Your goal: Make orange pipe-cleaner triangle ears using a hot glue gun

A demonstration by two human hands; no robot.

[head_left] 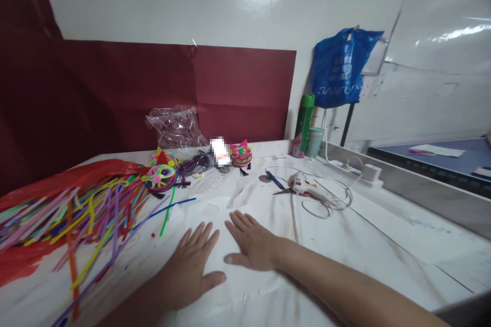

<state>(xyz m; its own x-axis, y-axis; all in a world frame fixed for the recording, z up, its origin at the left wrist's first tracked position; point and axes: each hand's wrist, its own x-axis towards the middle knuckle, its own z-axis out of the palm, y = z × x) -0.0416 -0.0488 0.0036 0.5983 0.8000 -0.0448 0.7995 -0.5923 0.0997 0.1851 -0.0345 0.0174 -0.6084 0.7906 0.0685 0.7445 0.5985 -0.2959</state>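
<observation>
The left hand (192, 260) and right hand (253, 242) lie palm-down, fingers straight and loosely spread, thumbs apart, on a white sheet (238, 283) near the middle of the desk (364, 242), right of coloured strips (111, 212).

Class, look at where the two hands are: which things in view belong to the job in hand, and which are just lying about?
Belonging:
- left hand and right hand, palms down
- white sheet beneath them
- perhaps coloured strips, nearby but untouched

Probably just lying about:
- hanging blue bag
- green can
- pale cup
- clear plastic
</observation>
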